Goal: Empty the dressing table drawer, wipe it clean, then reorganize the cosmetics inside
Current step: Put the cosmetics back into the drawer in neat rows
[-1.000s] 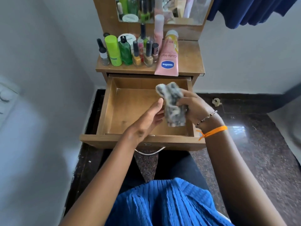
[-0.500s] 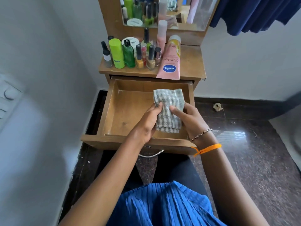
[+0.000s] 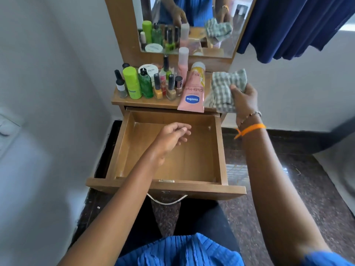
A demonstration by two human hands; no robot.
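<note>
head view: checked cloth [image 3: 223,89] (crumpled) in right hand [image 3: 245,99], drawer [image 3: 219,150] bare.

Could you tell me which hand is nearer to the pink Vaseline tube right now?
Right. The right hand holds the checked cloth just beside the Vaseline tube; the left hand hovers lower, over the open drawer.

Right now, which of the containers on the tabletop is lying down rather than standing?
The pink Vaseline tube. It lies flat beside the cloth, cap toward the mirror; the bottles left of it all stand upright.
</note>
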